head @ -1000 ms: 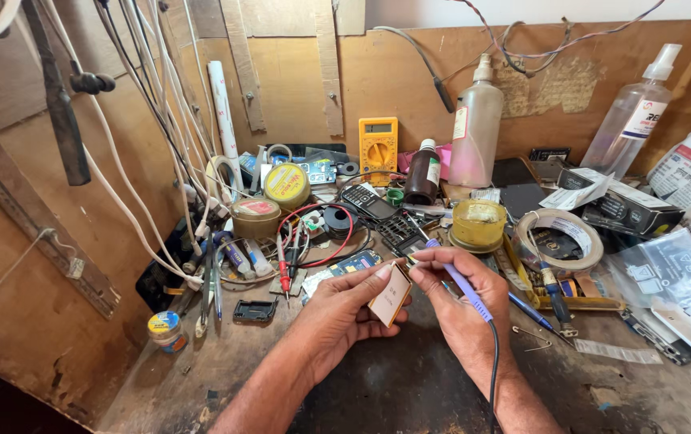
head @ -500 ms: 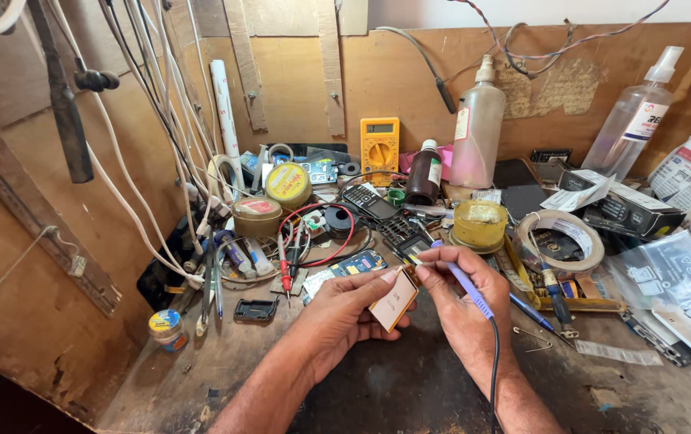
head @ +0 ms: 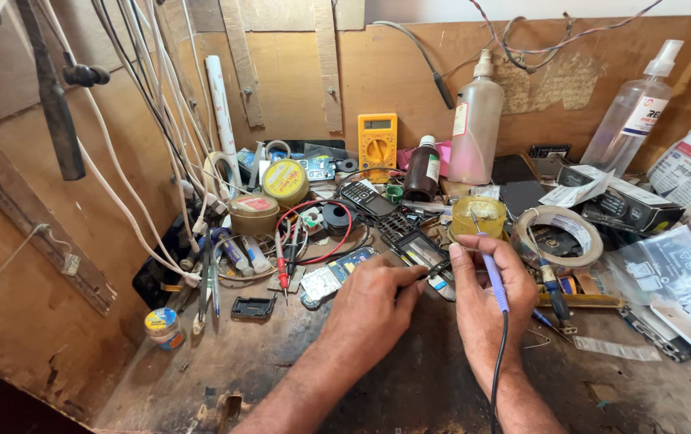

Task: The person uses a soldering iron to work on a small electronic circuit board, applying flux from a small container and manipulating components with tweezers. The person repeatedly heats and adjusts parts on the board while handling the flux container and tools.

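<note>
My right hand [head: 478,309] is closed like a pen grip on a soldering iron [head: 493,281] with a blue-purple handle. Its black cord [head: 496,366] runs back over my wrist, and its tip points up toward a yellow tin [head: 478,217]. My left hand [head: 374,309] lies palm down beside it, fingertips pinched on a small part [head: 440,283], of which only a pale edge and a thin dark lead show. The two hands almost touch at the fingertips, above a dark, scuffed wooden bench [head: 410,394].
A yellow multimeter [head: 378,145], a pump bottle [head: 476,120], a spray bottle [head: 631,108] and a brown bottle [head: 423,169] stand at the back. Phone parts [head: 370,199], red and black probes [head: 281,261], round tins [head: 285,181] and a tape roll [head: 558,237] crowd the middle. White cables [head: 132,213] hang at left.
The pale small board that showed between my hands is now mostly covered by my left hand, which has rolled palm down. The soldering iron has stayed in my right hand.
</note>
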